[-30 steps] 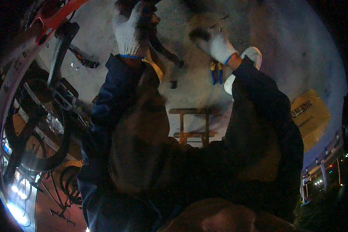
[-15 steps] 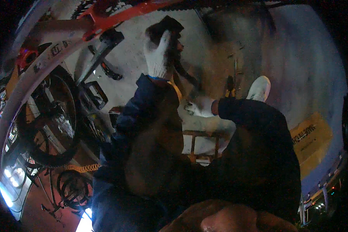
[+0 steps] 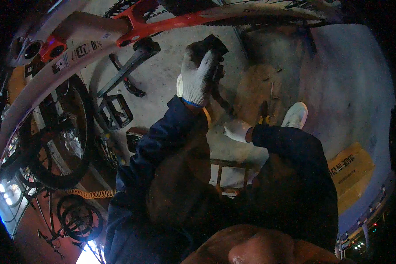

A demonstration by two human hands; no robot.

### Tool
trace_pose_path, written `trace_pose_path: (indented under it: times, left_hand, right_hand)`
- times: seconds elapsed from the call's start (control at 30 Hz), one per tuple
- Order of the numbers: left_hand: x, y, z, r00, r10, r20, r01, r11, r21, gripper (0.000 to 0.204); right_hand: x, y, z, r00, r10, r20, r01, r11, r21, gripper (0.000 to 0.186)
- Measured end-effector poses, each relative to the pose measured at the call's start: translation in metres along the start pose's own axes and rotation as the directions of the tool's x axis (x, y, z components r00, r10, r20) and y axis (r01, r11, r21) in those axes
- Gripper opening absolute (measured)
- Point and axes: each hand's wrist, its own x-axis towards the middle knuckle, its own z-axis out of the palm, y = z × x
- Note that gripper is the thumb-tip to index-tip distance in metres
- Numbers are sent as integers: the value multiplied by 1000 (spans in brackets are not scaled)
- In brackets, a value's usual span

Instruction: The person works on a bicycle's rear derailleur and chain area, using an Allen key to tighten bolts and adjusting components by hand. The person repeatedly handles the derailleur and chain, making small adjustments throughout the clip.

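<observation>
My left hand (image 3: 199, 78), in a white knit glove, is raised and closed on a dark, cloth-like object (image 3: 209, 45) just under the orange bicycle frame tube (image 3: 215, 17). A dark strip hangs from it down toward my right hand (image 3: 236, 130). That hand, also in a white glove, sits lower, close to my knee, with its fingers curled. Whether it grips anything is hidden. Both sleeves are dark blue.
A black crank arm (image 3: 128, 70) and pedal (image 3: 115, 111) hang at the left, beside a knobby tyre (image 3: 77, 132). On the concrete floor lie yellow-handled pliers (image 3: 264, 119), my white shoe (image 3: 295, 115), a cardboard box (image 3: 352, 167), a wooden stool (image 3: 224, 174) and an orange coiled hose (image 3: 90, 193).
My right hand dropped from beside the left hand down to near my knee. The left hand kept hold of the dark object. More of the bicycle frame has come into view.
</observation>
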Motion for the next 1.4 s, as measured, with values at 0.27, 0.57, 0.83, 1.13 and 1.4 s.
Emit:
trace_pose_path:
  times: [0.27, 0.57, 0.83, 1.13, 1.4]
  left_hand:
    - [4, 1, 16, 996, 26, 82, -22, 998, -51, 40]
    - [9, -38, 57, 968, 127, 218, -170, 967, 190, 37]
    - [-2, -50, 106, 928, -48, 370, -6, 989, 145, 38]
    - [-7, -54, 135, 896, -73, 437, 38, 995, 89, 34]
    - [-7, -48, 118, 862, -144, 486, 56, 980, 191, 40]
  right_hand:
    - [-87, -14, -89, 895, -229, -384, 145, 961, -234, 29]
    - [-219, -61, -243, 374, 65, -925, 128, 984, 121, 27]
    - [-254, -35, -239, 560, -105, -822, 267, 962, 59, 25]
    - [-272, -37, -226, 579, -56, -813, 79, 997, -13, 29]
    - [-278, -35, -227, 622, -164, -765, -31, 972, -234, 27]
